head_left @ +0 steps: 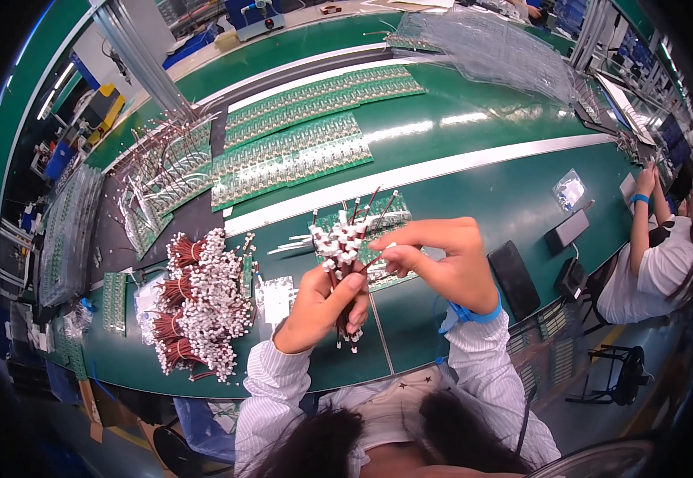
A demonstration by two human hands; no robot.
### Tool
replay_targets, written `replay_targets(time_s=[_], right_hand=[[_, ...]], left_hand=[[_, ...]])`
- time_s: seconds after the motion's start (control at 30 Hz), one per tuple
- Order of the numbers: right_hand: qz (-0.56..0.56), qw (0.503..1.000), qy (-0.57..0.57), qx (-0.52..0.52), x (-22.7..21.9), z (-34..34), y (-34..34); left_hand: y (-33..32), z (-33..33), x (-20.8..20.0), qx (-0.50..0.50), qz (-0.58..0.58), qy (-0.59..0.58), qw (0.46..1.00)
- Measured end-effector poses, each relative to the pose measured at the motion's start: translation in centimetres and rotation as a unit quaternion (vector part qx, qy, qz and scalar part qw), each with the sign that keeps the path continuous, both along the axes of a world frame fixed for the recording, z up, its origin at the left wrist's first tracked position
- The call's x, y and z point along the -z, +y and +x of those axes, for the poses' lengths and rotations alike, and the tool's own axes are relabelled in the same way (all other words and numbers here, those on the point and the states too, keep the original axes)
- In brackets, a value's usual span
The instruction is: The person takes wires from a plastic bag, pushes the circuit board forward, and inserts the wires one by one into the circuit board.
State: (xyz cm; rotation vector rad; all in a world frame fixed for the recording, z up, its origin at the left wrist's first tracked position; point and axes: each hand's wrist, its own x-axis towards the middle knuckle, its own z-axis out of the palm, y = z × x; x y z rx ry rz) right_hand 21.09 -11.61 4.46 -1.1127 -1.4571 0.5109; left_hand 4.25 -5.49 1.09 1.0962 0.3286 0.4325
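My left hand (320,301) is closed round a bunch of short dark red and black wire leads (340,239) with white plug connectors on their ends. The bunch stands roughly upright, with more ends hanging below the fist. At its right side, my right hand (454,259) pinches a single wire lead (374,260) by its white end between thumb and fingertips. Behind and beneath both hands lies a green circuit board panel (394,209) on the table, partly hidden. Some leads stick up above it.
A heap of bundled wire leads (203,307) lies left of my hands. Rows of circuit board panels (294,163) and wired boards (167,179) sit farther back. Clear plastic trays (482,48) are stacked at the far right. A black case (513,279) lies right; a co-worker (653,263) sits beyond.
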Motion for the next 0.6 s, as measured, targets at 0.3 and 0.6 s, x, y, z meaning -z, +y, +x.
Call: replay_targets(time_s=[0.3,0.6], right_hand=[[0.04,0.978,0.191,-0.075,-0.7,-0.5,-1.5],[0.129,0.961,0.236,-0.063,-0.5,-0.8,-2.9]], left_hand=[[-1.1,-0.7,0.0,-0.106,0.108,-0.071,0.986],[-1.6,-0.2,-0.6,-0.149,0.092,-0.069,0.982]])
